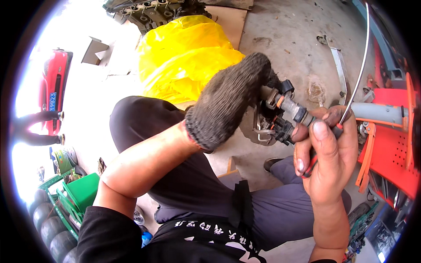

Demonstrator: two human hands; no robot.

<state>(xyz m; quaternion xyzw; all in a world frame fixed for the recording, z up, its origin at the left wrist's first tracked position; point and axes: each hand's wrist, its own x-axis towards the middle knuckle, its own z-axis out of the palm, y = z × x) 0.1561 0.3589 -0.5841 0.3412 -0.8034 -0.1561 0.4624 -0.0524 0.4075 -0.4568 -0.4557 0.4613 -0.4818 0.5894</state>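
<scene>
A dark grey knitted glove covers my left hand [232,96], whose fingers are closed round an engine part [291,107]. The part is a grey and black fitting with orange seal rings, much like a fuel injector. Close below it sits a black plastic connector [283,130]; whether the two are joined I cannot tell. Bare and smudged, my right hand [329,144] is closed on a long-shafted screwdriver [338,130] with a red and black handle. Its thin pale shaft points up and away. The right fingertips meet the fitting's lower end, and the palm side hides much of the handle.
Yellow plastic sheeting [184,52] lies ahead, before a dirty engine block [149,13]. A red perforated metal rack [394,144] with grey and orange bars stands close on the right. Green bins [83,190] are at lower left. A metal bar [338,65] lies on the concrete floor.
</scene>
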